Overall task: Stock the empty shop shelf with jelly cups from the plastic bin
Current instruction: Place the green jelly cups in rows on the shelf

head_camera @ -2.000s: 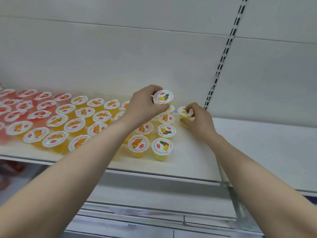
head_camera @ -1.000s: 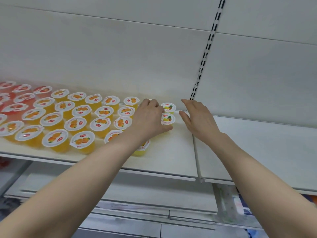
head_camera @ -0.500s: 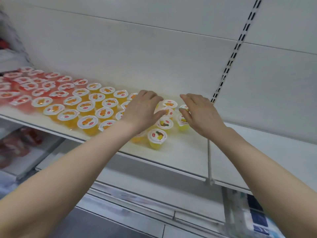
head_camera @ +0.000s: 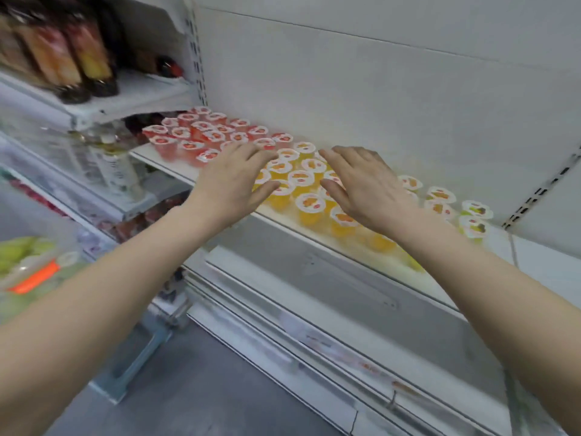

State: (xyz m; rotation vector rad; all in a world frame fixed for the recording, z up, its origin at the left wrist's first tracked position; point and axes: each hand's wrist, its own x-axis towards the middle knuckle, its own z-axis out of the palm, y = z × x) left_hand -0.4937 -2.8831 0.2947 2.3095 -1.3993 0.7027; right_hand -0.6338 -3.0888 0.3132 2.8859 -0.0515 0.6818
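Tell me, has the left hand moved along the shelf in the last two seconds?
Yes. The left hand has shifted leftward, away from the slotted upright, and now hovers by the red jelly cups.

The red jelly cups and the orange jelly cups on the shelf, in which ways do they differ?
The red jelly cups hold red jelly, the orange jelly cups orange jelly. Red jelly cups fill the shelf's left end; orange jelly cups stand right of them. The open left hand and right hand hide some orange jelly cups; most red jelly cups show. Both stand upright under white lids.
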